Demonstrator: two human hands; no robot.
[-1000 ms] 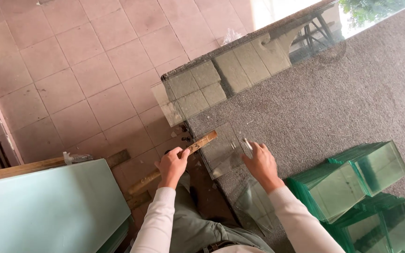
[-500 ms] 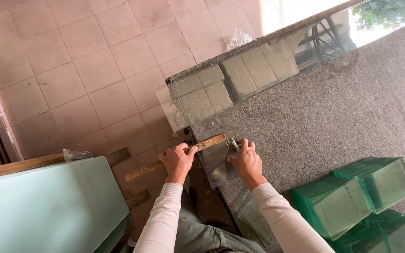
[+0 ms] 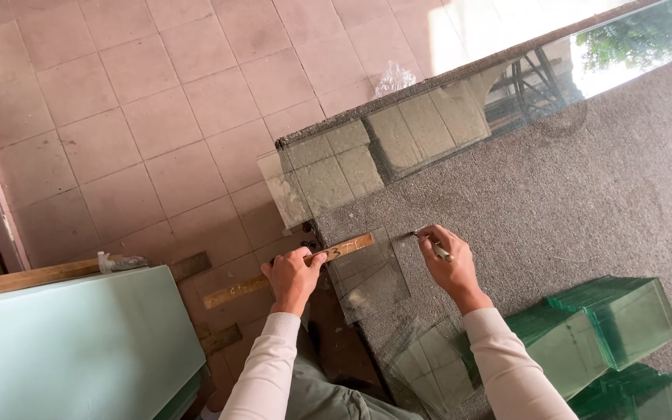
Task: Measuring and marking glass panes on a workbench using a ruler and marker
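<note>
Two hands on one small glass pane at the near-left corner of the grey carpeted table.

Far left: large pale green sheet, well apart from the work. Next, wooden straightedge runs off the table edge over the tiled floor. Left hand is closed over it, pinning it across the pane's top edge. Right hand pinches a slim cutter, fingers curled round it, tip just right of the ruler's end.

To score well, I'd say: firm weight on the straightedge, cutter tight against it, one even pass.

Edges: pane overhangs the table's left edge slightly, a bigger glass sheet overhangs beyond it. Right: green glass stacks near the right forearm. Open carpet lies beyond the hands.
</note>
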